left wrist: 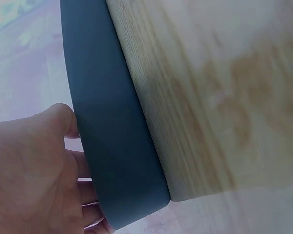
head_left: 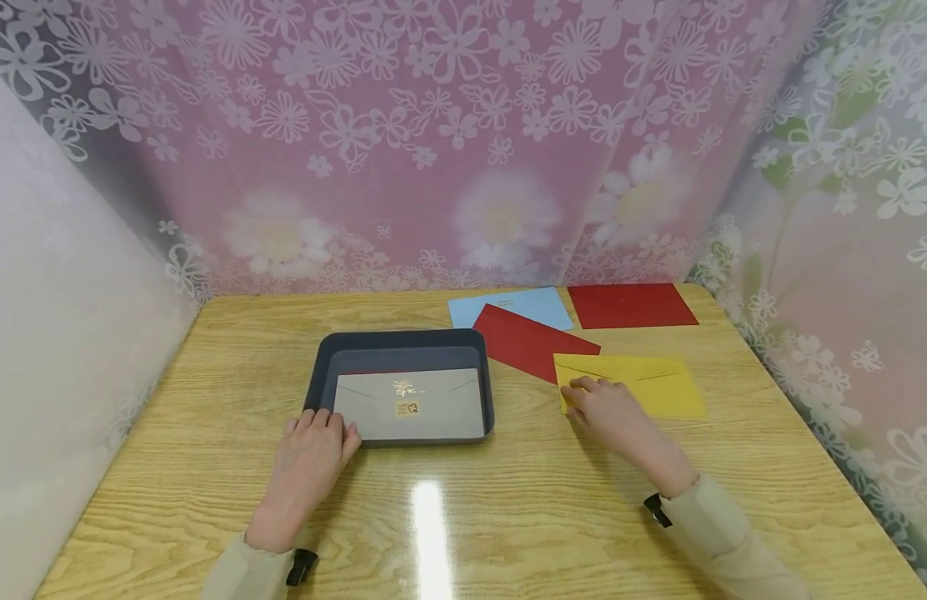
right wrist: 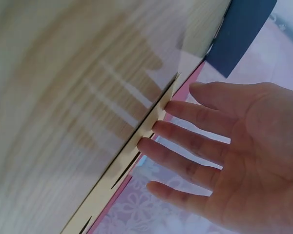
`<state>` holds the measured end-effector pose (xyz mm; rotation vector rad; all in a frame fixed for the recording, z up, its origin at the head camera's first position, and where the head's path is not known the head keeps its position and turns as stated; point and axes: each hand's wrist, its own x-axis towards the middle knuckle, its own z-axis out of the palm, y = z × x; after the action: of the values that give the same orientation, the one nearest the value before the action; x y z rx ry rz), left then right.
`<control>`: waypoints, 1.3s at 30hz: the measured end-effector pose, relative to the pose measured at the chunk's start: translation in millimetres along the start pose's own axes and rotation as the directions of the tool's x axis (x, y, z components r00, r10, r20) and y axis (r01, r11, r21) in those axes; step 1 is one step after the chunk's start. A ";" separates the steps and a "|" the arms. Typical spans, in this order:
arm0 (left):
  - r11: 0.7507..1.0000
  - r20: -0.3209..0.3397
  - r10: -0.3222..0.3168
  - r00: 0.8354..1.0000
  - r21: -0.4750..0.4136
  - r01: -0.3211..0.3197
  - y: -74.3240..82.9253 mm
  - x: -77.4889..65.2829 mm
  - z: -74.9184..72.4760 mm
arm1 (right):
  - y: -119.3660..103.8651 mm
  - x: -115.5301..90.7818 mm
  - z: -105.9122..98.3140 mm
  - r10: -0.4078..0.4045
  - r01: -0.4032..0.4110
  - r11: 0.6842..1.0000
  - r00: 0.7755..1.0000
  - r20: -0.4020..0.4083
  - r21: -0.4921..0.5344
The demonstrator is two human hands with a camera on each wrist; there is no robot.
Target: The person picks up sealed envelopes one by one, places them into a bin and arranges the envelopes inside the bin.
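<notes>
My left hand (head_left: 313, 454) is at the near left corner of a dark grey tray (head_left: 403, 339), fingers bent over its rim. In the left wrist view the tray wall (left wrist: 112, 131) hides those fingertips. Inside the tray lies a silver-grey envelope (head_left: 448, 408) with gold print; a thin strip of red shows behind it. On the right, my right hand (head_left: 609, 412) touches the left end of a yellow envelope (head_left: 669, 387) lying flat. The right wrist view shows its fingers (right wrist: 193, 151) spread, tips on the envelope's edge, thumb apart.
A red envelope (head_left: 527, 337) lies slanted between tray and yellow envelope, overlapping a light blue envelope (head_left: 542, 308) behind. Another red envelope (head_left: 628, 306) is at the table's back right. Floral curtains (head_left: 433, 167) stand along the back and sides of the wooden table (head_left: 508, 533).
</notes>
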<state>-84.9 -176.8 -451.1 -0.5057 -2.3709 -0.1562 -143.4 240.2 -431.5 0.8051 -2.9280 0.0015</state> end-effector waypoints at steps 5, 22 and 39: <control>1.000 -0.005 0.003 1.000 -0.009 -0.003 0.2 -0.5 0.7 | -9.6 -5.5 -1.7 -0.015 0.015 1.000 0.999 -0.030 0.002; 1.000 0.012 0.000 1.000 0.007 0.000 -0.3 -0.3 0.2 | 54.9 -6.6 -12.4 0.146 -0.140 0.985 0.987 -0.060 0.099; 1.000 0.002 0.012 1.000 0.022 -0.013 -1.4 -0.5 0.7 | 93.5 -6.8 -3.3 0.232 -0.259 0.948 0.961 0.152 0.185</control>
<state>-85.5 -178.0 -451.9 -0.5103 -2.3682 -0.1241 -184.9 324.2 -426.4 0.4701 -3.1694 0.2837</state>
